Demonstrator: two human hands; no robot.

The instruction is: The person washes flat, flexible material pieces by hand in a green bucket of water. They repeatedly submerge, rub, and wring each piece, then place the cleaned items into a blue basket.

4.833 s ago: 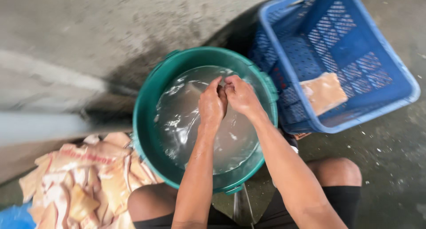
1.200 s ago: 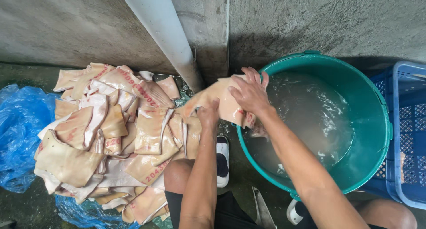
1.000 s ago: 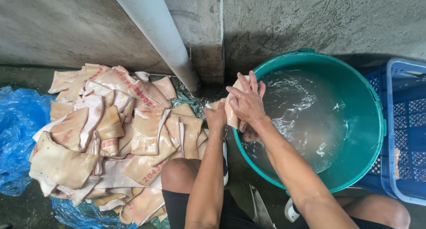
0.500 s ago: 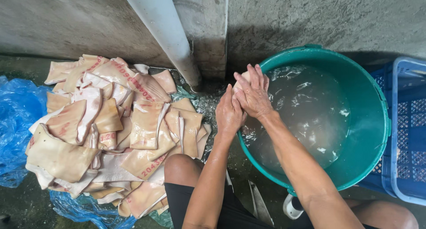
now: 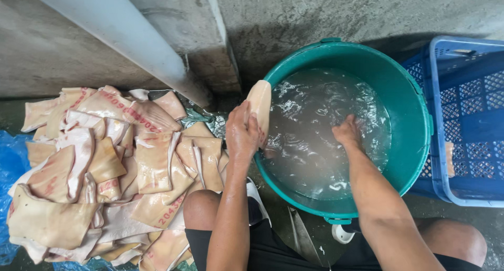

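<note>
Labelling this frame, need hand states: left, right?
Left hand: closed on a pale skin piece at the teal tub rim.
Right hand: dipped in the water; grip cannot be told.

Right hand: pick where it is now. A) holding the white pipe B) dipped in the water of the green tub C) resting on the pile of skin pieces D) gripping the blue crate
B: the right hand is down in the cloudy water of the green tub, while the left hand holds a pale skin piece at the rim.
</note>
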